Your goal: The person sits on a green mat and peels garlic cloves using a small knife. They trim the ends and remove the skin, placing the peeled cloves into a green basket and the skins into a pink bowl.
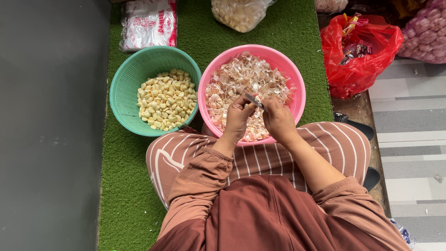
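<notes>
Green turf mat (pixel 297 56); both hands' fingers pinched around small knife (pixel 254 101) and clove, above pink bowl's near rim (pixel 204 116).

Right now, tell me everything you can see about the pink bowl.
The pink bowl is round, looks like plastic, and sits upright on the green artificial turf, right of the green basket of peeled garlic cloves; whether the two touch is unclear. It holds a heap of papery garlic skins. Its near rim is hidden behind the striped trousers. The left hand and right hand, working a small knife, hover over its near half.
</notes>
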